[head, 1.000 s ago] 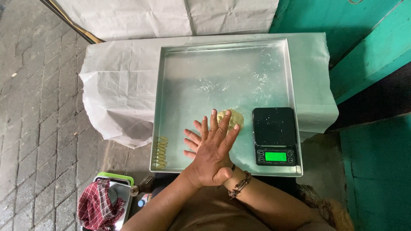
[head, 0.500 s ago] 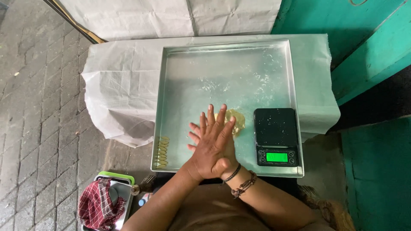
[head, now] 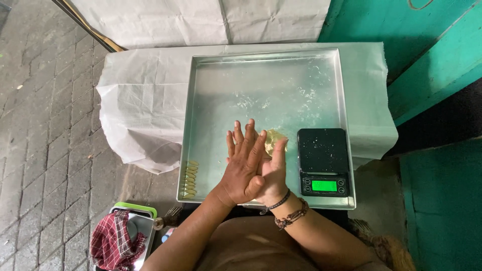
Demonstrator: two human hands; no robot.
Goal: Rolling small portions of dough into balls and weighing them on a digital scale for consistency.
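Observation:
My left hand (head: 242, 168) lies flat on top of my right hand (head: 275, 173), palm against palm, fingers straight and slightly spread, above the near part of a shiny metal tray (head: 201, 100). Whatever is between the palms is hidden. Just beyond the fingertips, a yellowish lump of dough (head: 276, 138) shows on the tray. My right wrist wears beaded bracelets (head: 287, 211). A short row of small yellowish shaped pieces (head: 191, 178) lies by the tray's near left edge.
A black digital scale (head: 322, 159) with a lit green display stands in the tray's near right corner. White cloth (head: 140, 100) covers the table. A teal wall (head: 432, 60) is on the right, a red checked cloth (head: 113, 241) in a container lower left, and grey paving left.
My hands have stayed pressed together over the tray while the left palm slid across the right, its fingers turning from a rightward tilt to nearly straight ahead. The dough lump stays put.

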